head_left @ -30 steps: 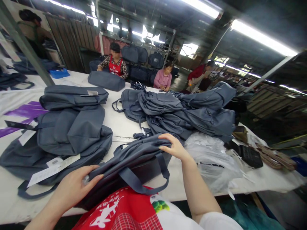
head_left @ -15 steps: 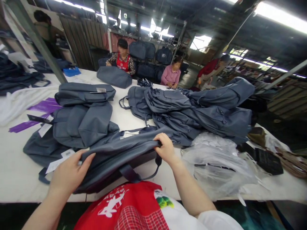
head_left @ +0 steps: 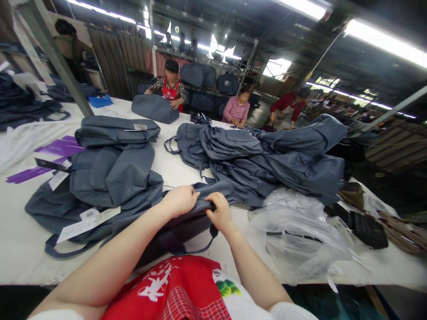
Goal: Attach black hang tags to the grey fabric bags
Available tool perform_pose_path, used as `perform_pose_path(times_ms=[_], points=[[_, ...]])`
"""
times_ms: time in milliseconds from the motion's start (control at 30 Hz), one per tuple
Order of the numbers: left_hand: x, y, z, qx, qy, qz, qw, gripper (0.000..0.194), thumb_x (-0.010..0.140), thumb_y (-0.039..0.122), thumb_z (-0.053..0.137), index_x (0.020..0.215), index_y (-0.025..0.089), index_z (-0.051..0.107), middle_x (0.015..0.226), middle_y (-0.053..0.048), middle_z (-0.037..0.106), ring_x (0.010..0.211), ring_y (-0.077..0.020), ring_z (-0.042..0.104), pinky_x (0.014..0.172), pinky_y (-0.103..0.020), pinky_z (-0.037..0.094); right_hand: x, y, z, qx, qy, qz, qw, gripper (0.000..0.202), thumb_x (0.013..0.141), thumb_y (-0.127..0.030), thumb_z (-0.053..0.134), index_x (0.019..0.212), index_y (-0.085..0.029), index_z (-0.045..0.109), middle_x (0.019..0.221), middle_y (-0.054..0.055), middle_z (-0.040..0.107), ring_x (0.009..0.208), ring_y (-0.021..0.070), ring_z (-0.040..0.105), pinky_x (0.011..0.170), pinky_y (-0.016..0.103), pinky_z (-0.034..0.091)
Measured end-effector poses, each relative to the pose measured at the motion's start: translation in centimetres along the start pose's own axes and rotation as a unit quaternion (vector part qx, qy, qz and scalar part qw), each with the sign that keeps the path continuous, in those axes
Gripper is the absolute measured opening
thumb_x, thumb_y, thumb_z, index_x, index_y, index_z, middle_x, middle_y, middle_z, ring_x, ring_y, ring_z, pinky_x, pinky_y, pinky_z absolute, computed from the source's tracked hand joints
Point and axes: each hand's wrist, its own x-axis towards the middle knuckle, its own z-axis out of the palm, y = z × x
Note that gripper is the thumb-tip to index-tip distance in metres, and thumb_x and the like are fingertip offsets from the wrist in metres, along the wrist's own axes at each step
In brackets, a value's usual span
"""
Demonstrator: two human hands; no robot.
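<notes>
A dark blue-grey bag (head_left: 187, 229) lies at the table's near edge in front of my red apron, partly hidden by my forearms. My left hand (head_left: 182, 200) is closed on its upper edge, thumb pointing right. Close beside it, my right hand (head_left: 219, 212) pinches the same edge with thumb and fingers. A dark strap loops down below my right hand. Left of my left forearm, a white paper tag (head_left: 88, 224) rests on more blue-grey fabric. Behind that is a stack of similar bags (head_left: 113, 175).
A heap of blue-grey backpacks (head_left: 267, 155) fills the table's middle right. Clear plastic bags (head_left: 300, 231) lie at the right, near dark pouches (head_left: 368, 229). Purple strips (head_left: 60, 151) are at the left. Across the table, a person in a red apron (head_left: 171, 91) handles a bag (head_left: 155, 108).
My left hand has moved right along the bag's upper edge, from its left end to beside my right hand. The co-worker at the far right bends lower.
</notes>
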Motion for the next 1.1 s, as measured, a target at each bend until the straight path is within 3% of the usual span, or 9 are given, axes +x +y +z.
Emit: perform_pose_path(times_ms=[100,233,533,667,767,867,933,1033,1100], points=[[2.7,0.4,0.0,-0.038,-0.100,0.024,0.994,0.049,0.082,0.056,0.046,0.065,0.015,0.065,0.053,-0.008,0.062,0.052,-0.0211,0.058,0.055,-0.031,0.041,-0.1,0.3,-0.1,-0.013,0.001,-0.004,1.000,0.024,0.067,-0.005,0.056,0.083,-0.023,0.057,0.088,0.004,0.060,0.086,0.0229,0.053,0.079,0.037,0.045],[4.0,-0.1,0.4,-0.099,-0.142,0.037,0.984,0.041,0.073,0.056,0.058,0.070,0.015,0.066,0.045,0.001,0.054,0.044,-0.0147,0.050,0.048,-0.026,0.037,-0.1,0.5,0.1,-0.022,0.005,-0.005,1.000,0.022,0.066,-0.005,0.055,0.080,-0.023,0.055,0.085,0.004,0.060,0.083,0.0225,0.053,0.076,0.036,0.044],[3.3,-0.9,1.8,-0.137,-0.031,0.034,0.989,0.031,0.085,0.044,0.045,0.086,0.017,0.061,0.053,0.001,0.060,0.035,-0.0133,0.049,0.051,-0.027,0.042,0.4,0.3,0.5,-0.007,0.002,-0.004,1.000,0.024,0.069,-0.007,0.058,0.087,-0.023,0.059,0.090,0.004,0.062,0.088,0.0233,0.054,0.081,0.038,0.045],[2.0,-0.9,1.2,-0.112,0.039,0.043,0.992,0.022,0.083,0.030,0.051,0.100,0.019,0.061,0.077,-0.004,0.069,0.062,-0.0182,0.063,0.067,-0.029,0.046,0.5,0.4,0.5,-0.011,0.002,0.002,1.000,0.024,0.068,-0.005,0.056,0.085,-0.023,0.059,0.088,0.004,0.062,0.087,0.0228,0.055,0.080,0.037,0.045],[-0.3,-1.8,0.1,-0.058,0.076,0.067,0.993,0.024,0.084,0.028,0.052,0.106,0.021,0.060,0.090,-0.007,0.069,0.081,-0.0230,0.065,0.073,-0.031,0.045,0.7,0.5,0.5,-0.013,0.003,0.011,1.000,0.023,0.069,-0.004,0.053,0.082,-0.022,0.058,0.085,0.004,0.061,0.084,0.0222,0.055,0.078,0.036,0.045],[-3.6,-4.0,-1.2,0.023,0.088,0.091,0.992,0.027,0.089,0.030,0.047,0.113,0.021,0.057,0.089,-0.007,0.069,0.082,-0.0240,0.065,0.074,-0.032,0.045,1.1,0.5,0.6,-0.020,-0.011,0.015,1.000,0.023,0.069,-0.005,0.052,0.082,-0.022,0.059,0.084,0.004,0.062,0.084,0.0225,0.056,0.078,0.037,0.045],[-5.9,-6.4,-1.9,0.025,0.093,0.076,0.992,0.028,0.090,0.031,0.046,0.115,0.022,0.056,0.088,-0.006,0.070,0.082,-0.0227,0.065,0.074,-0.032,0.045,1.5,0.7,0.7,-0.021,-0.024,0.010,0.999,0.022,0.070,-0.007,0.052,0.083,-0.022,0.060,0.086,0.004,0.062,0.085,0.0229,0.056,0.078,0.037,0.045],[-9.7,-11.5,-2.4,-0.048,0.128,0.011,0.991,0.037,0.089,0.033,0.048,0.125,0.026,0.053,0.084,-0.001,0.069,0.079,-0.0196,0.064,0.073,-0.029,0.045,2.0,1.0,1.1,-0.021,-0.024,0.006,0.999,0.017,0.073,-0.012,0.055,0.085,-0.022,0.061,0.088,0.005,0.063,0.086,0.0235,0.057,0.079,0.038,0.046],[-12.2,-15.8,-1.6,-0.114,0.153,-0.053,0.980,0.050,0.088,0.037,0.049,0.136,0.028,0.043,0.078,0.001,0.067,0.067,-0.0166,0.062,0.068,-0.028,0.046,2.3,1.3,1.3,-0.028,-0.024,0.002,0.999,0.013,0.075,-0.016,0.057,0.086,-0.022,0.062,0.088,0.005,0.064,0.087,0.0238,0.058,0.080,0.038,0.046]])
